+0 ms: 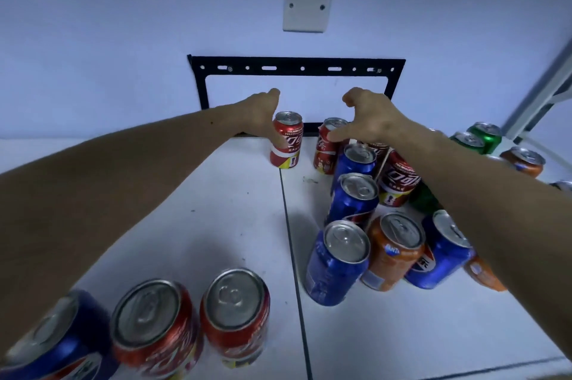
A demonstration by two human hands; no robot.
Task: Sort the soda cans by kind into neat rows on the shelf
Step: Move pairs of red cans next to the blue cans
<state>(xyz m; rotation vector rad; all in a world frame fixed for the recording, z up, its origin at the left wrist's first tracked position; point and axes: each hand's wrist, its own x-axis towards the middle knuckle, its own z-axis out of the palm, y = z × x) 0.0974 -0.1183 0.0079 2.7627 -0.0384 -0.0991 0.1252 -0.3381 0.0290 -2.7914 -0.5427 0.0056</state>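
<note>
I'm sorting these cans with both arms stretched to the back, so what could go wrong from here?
1. The right forearm passes low over the crowded blue cans and a red can; pulling back could topple them.
2. The left hand only touches the side of the back red can by the wall, so a push might tip it.
3. The two red cans at the near edge could get elbowed off.

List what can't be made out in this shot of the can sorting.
All head view:
- Left hand: its fingers go behind the red can, so the grip is unclear.
- Dark green can: mostly hidden by the right forearm.
- Blue can at bottom left: blurred and cut by the frame edge.
- Silver can top at the right edge: cut off, kind unknown.
</note>
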